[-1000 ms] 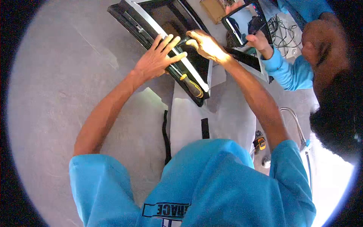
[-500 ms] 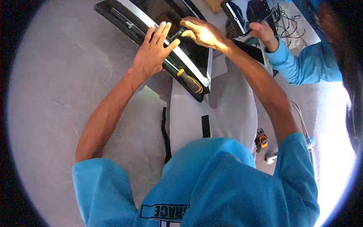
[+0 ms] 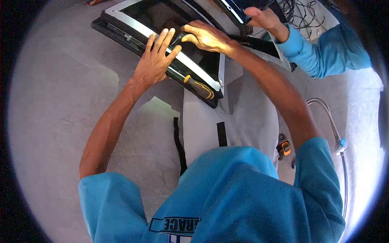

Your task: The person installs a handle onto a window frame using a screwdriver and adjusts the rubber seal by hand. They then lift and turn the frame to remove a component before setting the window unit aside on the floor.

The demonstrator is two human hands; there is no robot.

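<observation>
A dark glass panel with a silver metal border and a black outer edge lies tilted at the top, its near corner over my legs. My left hand rests on the border with its fingers spread. My right hand is closed around a short dark tool at the inner side of the border; the tool's tip is hidden. A screwdriver with a black and yellow handle lies along the panel's black edge, just below the border. A patch of light falls on my right hand.
At the upper right, another person's hand is at a tablet-like device. Tangled dark cables lie beyond it. A flexible metal hose and an orange and black tool are on the floor at right. A black strip lies left of my legs.
The panel and both my hands appear slightly further left in view, the hands keeping their places on it. The other person's hand and device have shifted up and left.
</observation>
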